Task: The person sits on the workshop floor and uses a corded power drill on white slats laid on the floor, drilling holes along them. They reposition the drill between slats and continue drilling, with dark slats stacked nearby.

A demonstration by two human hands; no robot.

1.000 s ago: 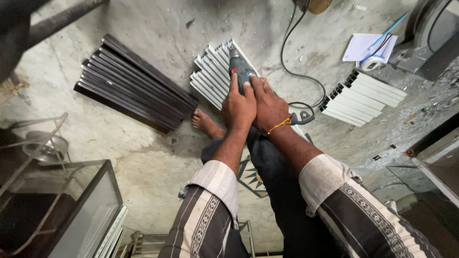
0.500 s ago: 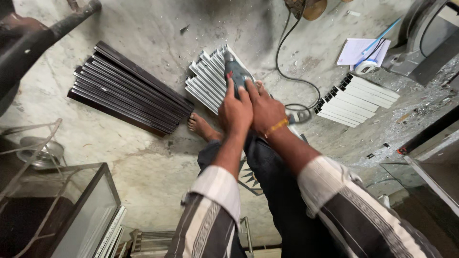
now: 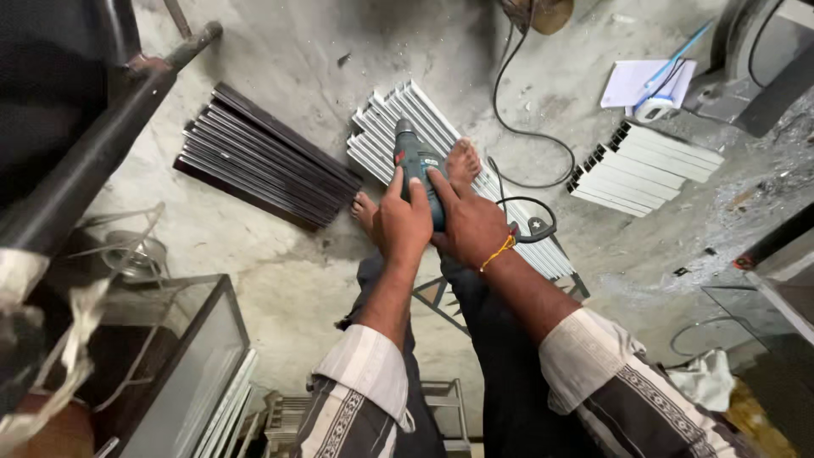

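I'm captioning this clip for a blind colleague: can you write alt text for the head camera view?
Seen from above, a person's left hand and right hand grip a teal power drill pointed down at a stack of white metal profiles on a concrete floor, with a bare foot on the stack. A stack of dark profiles lies to the left, another white stack to the right.

Both hands crowd around the drill (image 3: 417,174), pressed over the white profiles (image 3: 441,140). Just left lie the dark profiles (image 3: 263,165); a black cable (image 3: 526,144) loops to the right. Bare floor (image 3: 297,59) opens beyond, between the stacks.
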